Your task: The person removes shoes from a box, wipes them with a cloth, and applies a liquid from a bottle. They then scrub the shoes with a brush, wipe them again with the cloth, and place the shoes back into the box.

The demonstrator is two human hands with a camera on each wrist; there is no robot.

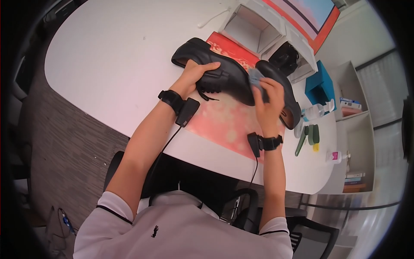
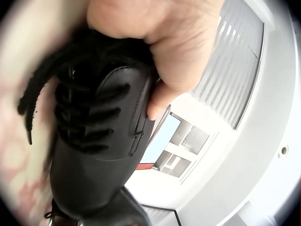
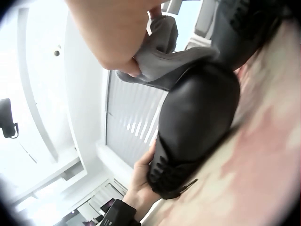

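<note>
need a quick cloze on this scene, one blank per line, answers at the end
1. The black leather lace-up shoe with its toe under the cloth is gripped by the person's ____ hand.
2. The other hand holds that thin grey cloth against the shoe's toe, not its ____.
3. The red, pink and cream patterned mat lies on a smooth tabletop coloured ____.
4. A clear plastic pump bottle is toward the person's ____ side.

Missing words: left; heel; white; right.
</note>
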